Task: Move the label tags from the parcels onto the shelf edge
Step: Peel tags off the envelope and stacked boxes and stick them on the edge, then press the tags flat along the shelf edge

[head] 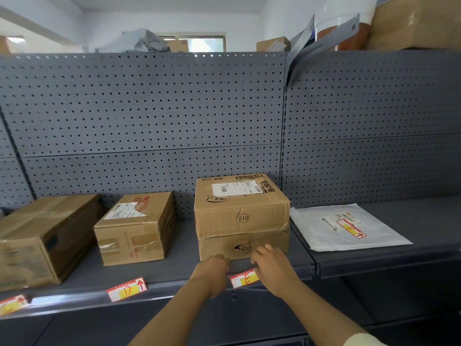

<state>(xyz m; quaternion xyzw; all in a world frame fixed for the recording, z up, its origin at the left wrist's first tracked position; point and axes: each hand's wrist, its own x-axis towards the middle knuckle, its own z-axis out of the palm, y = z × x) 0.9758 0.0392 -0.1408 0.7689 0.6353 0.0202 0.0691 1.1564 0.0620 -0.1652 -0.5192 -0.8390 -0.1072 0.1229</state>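
Note:
A red-and-yellow label tag marked E (243, 279) lies on the shelf edge (174, 293) below a stack of two cardboard boxes (242, 216). My left hand (214, 267) touches the tag's left end with fingers curled. My right hand (272, 264) covers its right end, fingers spread over it. A tag marked D (127, 288) sits on the edge below a smaller box (136, 228). Another tag (12, 304) sits at the far left below a large box (45, 238). A white mailer bag (346, 227) on the right shelf carries a red-and-yellow tag (350, 228).
Grey pegboard (149, 108) backs the shelves. The right shelf section (399, 260) holds only the mailer. Boxes and grey bags are piled on top of the unit, with a large carton (414, 21) at the upper right.

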